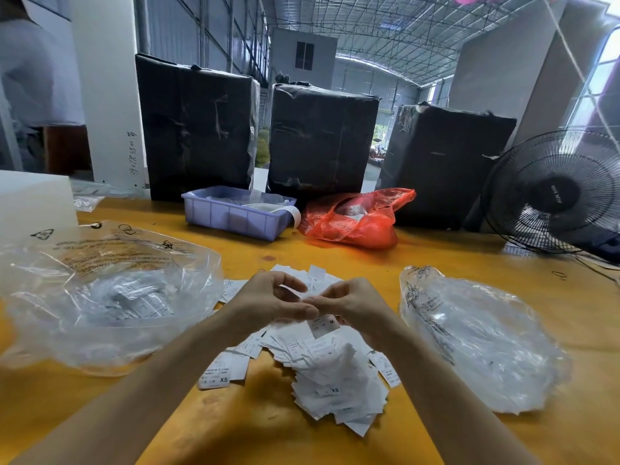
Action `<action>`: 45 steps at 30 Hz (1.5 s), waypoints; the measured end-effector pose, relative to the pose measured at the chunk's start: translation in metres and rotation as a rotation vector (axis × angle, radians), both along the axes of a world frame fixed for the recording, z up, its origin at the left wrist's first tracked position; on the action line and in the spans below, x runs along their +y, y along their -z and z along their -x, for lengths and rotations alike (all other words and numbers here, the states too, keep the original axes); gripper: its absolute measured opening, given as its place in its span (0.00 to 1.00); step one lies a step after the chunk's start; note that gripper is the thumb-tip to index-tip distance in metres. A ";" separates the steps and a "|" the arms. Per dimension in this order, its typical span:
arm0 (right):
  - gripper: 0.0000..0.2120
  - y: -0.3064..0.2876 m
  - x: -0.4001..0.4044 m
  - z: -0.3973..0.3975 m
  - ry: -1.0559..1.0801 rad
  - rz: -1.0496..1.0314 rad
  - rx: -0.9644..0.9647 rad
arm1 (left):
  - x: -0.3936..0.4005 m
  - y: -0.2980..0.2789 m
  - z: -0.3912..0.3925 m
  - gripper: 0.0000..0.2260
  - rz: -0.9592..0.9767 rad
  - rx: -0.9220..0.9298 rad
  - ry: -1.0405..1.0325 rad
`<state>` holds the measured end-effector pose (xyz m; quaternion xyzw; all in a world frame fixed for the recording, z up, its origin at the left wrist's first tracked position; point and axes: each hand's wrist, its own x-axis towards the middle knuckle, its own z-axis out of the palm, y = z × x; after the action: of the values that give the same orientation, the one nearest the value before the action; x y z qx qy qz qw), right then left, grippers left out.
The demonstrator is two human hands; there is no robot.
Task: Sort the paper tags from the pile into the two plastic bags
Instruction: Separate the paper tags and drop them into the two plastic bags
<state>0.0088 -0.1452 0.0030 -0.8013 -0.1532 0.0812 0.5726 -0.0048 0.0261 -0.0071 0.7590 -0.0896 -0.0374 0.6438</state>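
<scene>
White paper tags piled between two plastic bags, left hand and right hand pinching one tag

table yellow | tags white | tray lilac | bag red

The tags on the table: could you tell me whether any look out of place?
A few do. Several paper tags lie apart from the main pile, scattered beside the left plastic bag, and one XS tag sits alone at the pile's left edge.
</scene>
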 end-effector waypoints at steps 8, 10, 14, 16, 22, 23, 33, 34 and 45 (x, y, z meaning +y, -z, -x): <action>0.28 0.003 -0.002 0.001 -0.051 0.002 0.029 | -0.006 0.007 0.003 0.13 -0.074 -0.075 0.051; 0.25 -0.001 -0.003 0.002 -0.016 0.004 0.005 | -0.007 0.008 0.002 0.13 -0.033 -0.046 0.024; 0.12 -0.008 -0.014 -0.006 0.124 -0.063 -0.069 | -0.006 0.009 0.000 0.12 0.017 0.021 -0.032; 0.21 -0.009 -0.019 -0.009 0.173 -0.224 0.007 | -0.006 0.010 -0.001 0.11 0.033 0.047 -0.045; 0.04 -0.009 -0.016 -0.006 0.116 -0.423 0.064 | -0.005 0.011 -0.002 0.05 0.102 0.098 -0.038; 0.03 -0.008 -0.014 -0.006 0.117 -0.396 0.033 | -0.005 0.011 -0.002 0.04 0.111 0.105 -0.039; 0.07 -0.001 -0.003 -0.003 0.211 -0.354 -0.214 | -0.005 0.009 -0.001 0.08 0.194 0.159 -0.018; 0.08 -0.001 -0.002 -0.002 0.218 -0.350 -0.229 | -0.005 0.009 -0.001 0.08 0.193 0.159 -0.019; 0.07 -0.004 -0.009 -0.003 0.114 -0.240 -0.125 | -0.007 0.008 -0.001 0.07 0.263 0.111 -0.105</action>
<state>0.0117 -0.1542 0.0067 -0.7382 -0.1512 -0.0206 0.6571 -0.0043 0.0188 -0.0150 0.6686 -0.0182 -0.0333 0.7426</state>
